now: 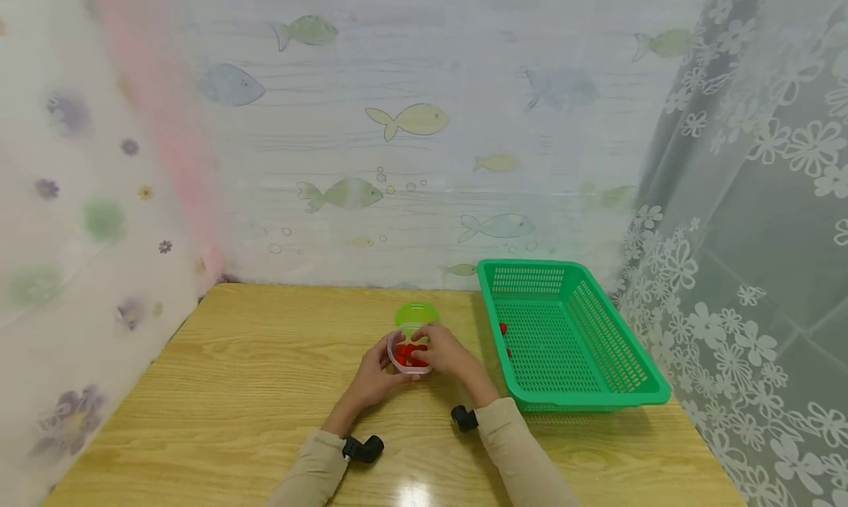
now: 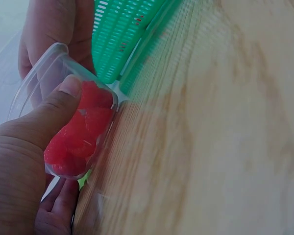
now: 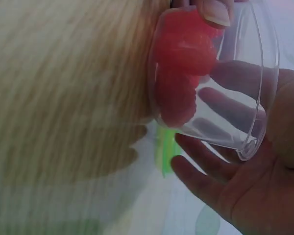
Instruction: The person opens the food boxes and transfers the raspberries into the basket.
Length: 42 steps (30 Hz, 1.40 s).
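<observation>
A small clear plastic tub with a cluster of red rounded pieces in its bottom stands on the table. My left hand grips the tub, thumb on the near wall and fingers around the far side. Over the rim from the right comes my right hand. Its thumb and a finger reach inside, tips close to the red pieces, while other fingers extend outside the wall. No piece shows held between those fingertips. A bright green lid lies just behind the tub.
To the right stands a large green slotted basket, with a couple of red pieces by its left wall. Wood-grain table spreads to the left and front. Printed curtains hang behind and at both sides.
</observation>
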Each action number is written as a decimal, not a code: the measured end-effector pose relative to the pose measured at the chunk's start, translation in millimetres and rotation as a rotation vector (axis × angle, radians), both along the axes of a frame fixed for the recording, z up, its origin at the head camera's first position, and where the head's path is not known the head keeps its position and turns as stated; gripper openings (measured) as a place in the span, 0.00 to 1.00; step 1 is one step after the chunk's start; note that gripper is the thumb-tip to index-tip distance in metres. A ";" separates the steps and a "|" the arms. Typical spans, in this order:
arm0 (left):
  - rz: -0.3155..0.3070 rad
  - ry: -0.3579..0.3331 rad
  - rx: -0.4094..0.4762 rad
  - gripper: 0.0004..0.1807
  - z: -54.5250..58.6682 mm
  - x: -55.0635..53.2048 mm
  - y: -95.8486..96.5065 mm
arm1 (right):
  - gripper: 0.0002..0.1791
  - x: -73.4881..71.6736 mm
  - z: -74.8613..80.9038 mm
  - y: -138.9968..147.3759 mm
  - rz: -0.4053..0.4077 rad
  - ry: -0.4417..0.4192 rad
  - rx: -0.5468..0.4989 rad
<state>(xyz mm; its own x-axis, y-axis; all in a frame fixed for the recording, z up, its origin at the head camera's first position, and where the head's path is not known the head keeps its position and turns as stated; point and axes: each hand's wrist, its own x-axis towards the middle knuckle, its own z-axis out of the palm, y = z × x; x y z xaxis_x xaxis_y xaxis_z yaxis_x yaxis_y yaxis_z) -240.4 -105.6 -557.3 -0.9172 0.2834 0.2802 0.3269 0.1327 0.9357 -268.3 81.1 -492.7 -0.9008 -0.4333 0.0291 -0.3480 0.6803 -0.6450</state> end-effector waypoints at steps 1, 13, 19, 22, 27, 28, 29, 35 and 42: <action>-0.001 0.004 -0.002 0.50 0.2 0.1 -0.2 | 0.12 -0.9 0.4 -0.3 0.004 -0.017 0.009; -0.006 -0.030 -0.022 0.50 0.0 0.9 -1.0 | 0.12 -10.1 7.7 -6.4 0.019 -0.114 0.064; 0.004 -0.032 -0.031 0.50 -0.3 0.8 -0.9 | 0.11 -8.8 8.0 -8.4 0.002 -0.095 0.061; 0.007 -0.030 -0.031 0.50 0.3 1.0 -1.0 | 0.09 -7.9 8.8 -9.2 -0.001 -0.087 0.051; -0.004 -0.022 -0.036 0.50 1.9 1.2 -1.7 | 0.08 -8.3 8.1 -10.1 -0.009 -0.074 0.037; -0.008 -0.017 -0.033 0.49 2.1 1.1 -1.7 | 0.08 -8.8 7.3 -9.8 -0.010 -0.068 0.033; -0.009 -0.016 -0.034 0.49 2.2 1.0 -1.9 | 0.08 -9.4 6.3 -9.4 -0.011 -0.061 0.029; 0.009 0.007 -0.020 0.49 2.9 -0.4 -1.1 | 0.10 -11.4 1.0 -6.6 0.005 -0.021 -0.018; 0.026 0.004 -0.038 0.49 18.9 10.7 5.6 | 0.06 -8.8 3.3 -2.6 0.017 -0.017 -0.012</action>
<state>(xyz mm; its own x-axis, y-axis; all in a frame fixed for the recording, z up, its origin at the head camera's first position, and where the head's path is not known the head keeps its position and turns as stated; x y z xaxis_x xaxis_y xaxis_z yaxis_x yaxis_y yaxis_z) -229.7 -100.0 -538.4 -0.9232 0.2699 0.2737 0.3269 0.1766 0.9284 -277.2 78.5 -489.5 -0.8935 -0.4486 0.0193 -0.3487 0.6662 -0.6592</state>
